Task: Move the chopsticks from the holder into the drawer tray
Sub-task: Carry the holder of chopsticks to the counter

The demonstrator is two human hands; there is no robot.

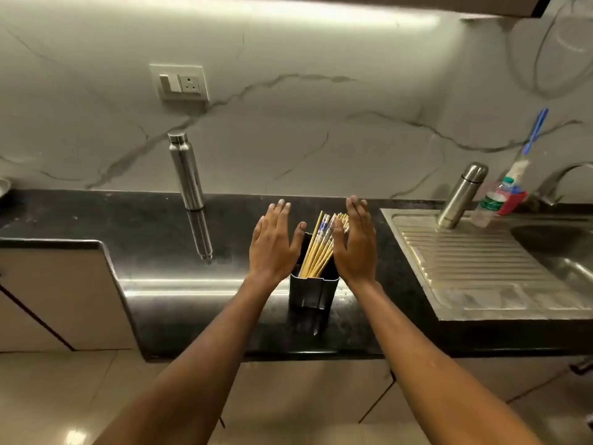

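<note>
Where the right hand (354, 244) overlaps, some chopsticks (317, 248) hide.

This is looking like a home kitchen: a black stone bench (160, 226) is running along a marble-patterned wall (288, 123), with a steel sink (552, 245), its ribbed draining board (465, 261) and a tap (564, 178) sitting at the right end. A steel bottle (186, 171) is standing on the bench, a steel flask (462, 194) is standing on the draining board, and a holder (313, 290) is carrying chopsticks (316, 252). Cupboards (48, 284) are showing below, and a switch and socket plate (179, 83) is sitting on the wall.
</note>
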